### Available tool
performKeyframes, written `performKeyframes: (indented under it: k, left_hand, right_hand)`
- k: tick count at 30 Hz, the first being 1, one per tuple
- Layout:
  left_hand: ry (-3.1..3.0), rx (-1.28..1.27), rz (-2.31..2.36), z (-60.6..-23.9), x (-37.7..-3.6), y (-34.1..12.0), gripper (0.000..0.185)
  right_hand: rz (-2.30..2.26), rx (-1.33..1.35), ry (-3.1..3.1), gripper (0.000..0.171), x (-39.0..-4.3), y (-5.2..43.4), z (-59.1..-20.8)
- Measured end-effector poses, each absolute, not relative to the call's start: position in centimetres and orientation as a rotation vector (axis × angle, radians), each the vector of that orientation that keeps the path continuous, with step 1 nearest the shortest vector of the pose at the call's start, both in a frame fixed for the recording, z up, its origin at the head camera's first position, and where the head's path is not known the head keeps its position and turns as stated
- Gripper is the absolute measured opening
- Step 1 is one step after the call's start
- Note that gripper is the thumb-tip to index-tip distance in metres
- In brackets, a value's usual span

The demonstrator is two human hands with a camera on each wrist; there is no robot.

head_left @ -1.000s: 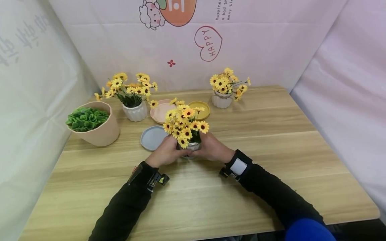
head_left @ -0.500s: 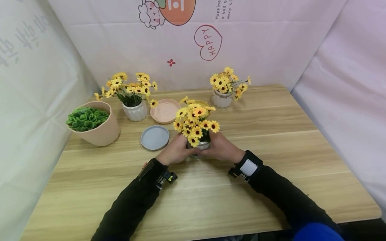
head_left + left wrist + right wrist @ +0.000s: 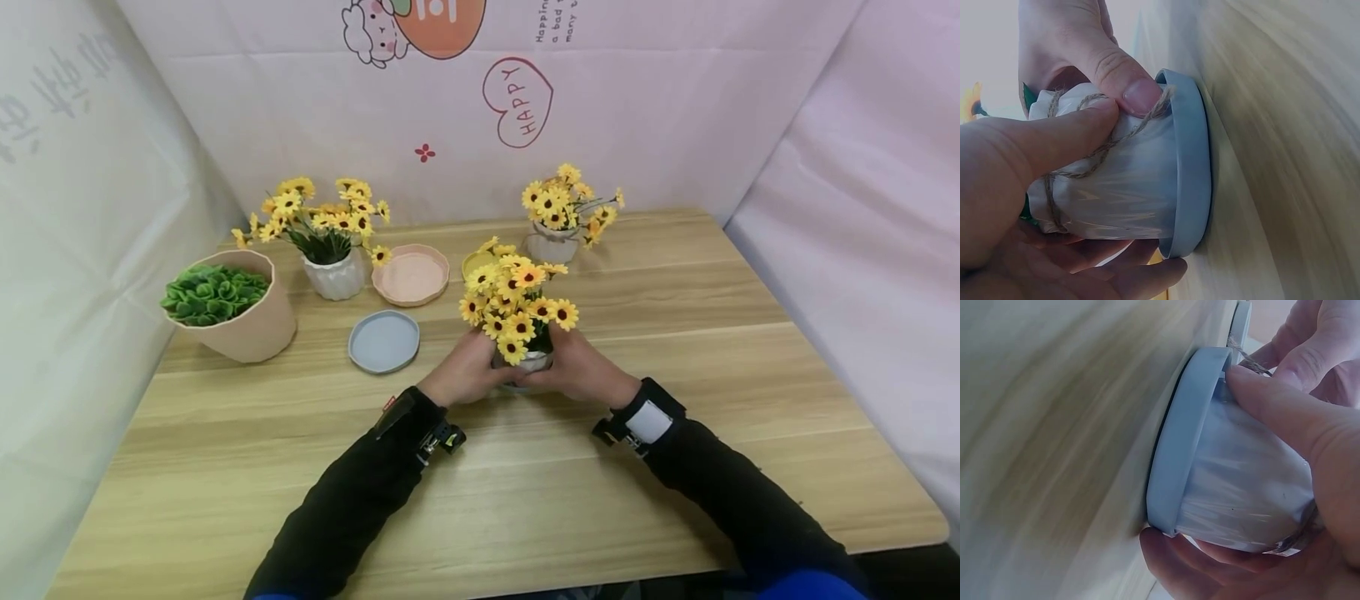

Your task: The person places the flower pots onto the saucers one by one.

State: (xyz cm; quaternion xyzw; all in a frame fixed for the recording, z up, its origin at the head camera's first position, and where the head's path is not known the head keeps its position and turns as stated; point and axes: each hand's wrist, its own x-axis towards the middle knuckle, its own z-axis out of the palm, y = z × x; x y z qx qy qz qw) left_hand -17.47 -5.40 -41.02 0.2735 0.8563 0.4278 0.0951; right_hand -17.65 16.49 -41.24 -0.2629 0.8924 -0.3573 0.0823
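Observation:
A white flowerpot [image 3: 535,361] of yellow daisies [image 3: 517,300] is gripped from both sides, in front of me at mid-table. My left hand [image 3: 468,371] curls round its left side and my right hand [image 3: 588,371] round its right. In the left wrist view, twine [image 3: 1100,150] wraps the pot, and both thumbs press near it. The pot's base sits inside a grey-blue saucer [image 3: 1191,169], whose underside is close to the tabletop. Fingertips [image 3: 1159,550] of my right hand reach the saucer's lower edge in the right wrist view. Blossoms hide part of the pot from above.
Left of my hands lie a second grey-blue saucer [image 3: 384,342] and a pink saucer [image 3: 411,275]. A yellow saucer [image 3: 476,261] is partly behind the daisies. Two more daisy pots [image 3: 336,277] [image 3: 552,243] stand at the back. A large peach pot [image 3: 251,329] holds green succulents [image 3: 213,296].
Both hands have carried or slid the daisy pot, with its saucer, to the right. The left-hand grey-blue and pink saucers are now fully uncovered, while the yellow one is more hidden.

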Motion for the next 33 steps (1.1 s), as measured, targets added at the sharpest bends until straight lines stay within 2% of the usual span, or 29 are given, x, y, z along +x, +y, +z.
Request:
performKeyframes:
  k: [12, 33]
  left_hand:
    - [2.524, 0.871, 1.251, -41.0, -17.9, -3.3, 0.078]
    - [2.526, 0.891, 1.132, -40.8, -19.1, 1.1, 0.078]
  right_hand:
    - [-1.020, -0.677, 2.707, 0.091, -17.5, 18.5, -41.1]
    - [-1.061, -0.615, 2.735, 0.101, -17.4, 22.7, -41.1]
